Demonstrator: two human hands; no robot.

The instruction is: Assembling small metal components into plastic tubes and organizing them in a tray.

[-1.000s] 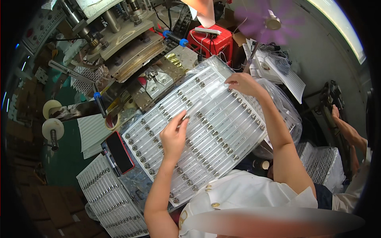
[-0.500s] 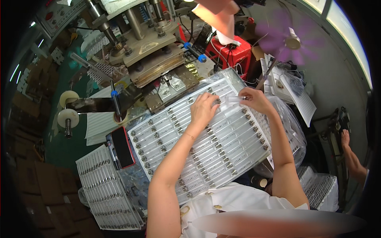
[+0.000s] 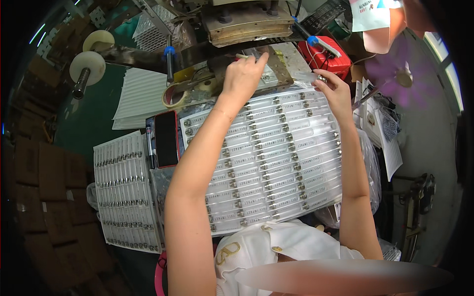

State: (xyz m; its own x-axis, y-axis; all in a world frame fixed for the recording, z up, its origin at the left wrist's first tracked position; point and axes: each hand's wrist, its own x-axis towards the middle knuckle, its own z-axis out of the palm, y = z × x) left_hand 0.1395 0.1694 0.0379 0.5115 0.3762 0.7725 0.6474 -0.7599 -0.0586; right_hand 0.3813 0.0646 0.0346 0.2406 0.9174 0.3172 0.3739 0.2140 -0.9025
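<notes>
Tray (image 3: 276,163) full of clear tubes; left hand (image 3: 243,74) seemingly pinches one, right hand's (image 3: 335,91) grip unclear.

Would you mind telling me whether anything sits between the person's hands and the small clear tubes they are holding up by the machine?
Nothing visible does. The left hand already pinches a small tube at the machine plate, and the right hand holds a clear tube just above the tray of tubes.

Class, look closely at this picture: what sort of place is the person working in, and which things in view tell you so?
Most likely a small factory packing or printing station. A metal press machine stands at the bench's far edge, large clear plastic trays of slim transparent tubes fill the worktop, and brown cardboard cartons are stacked on the left.
</notes>
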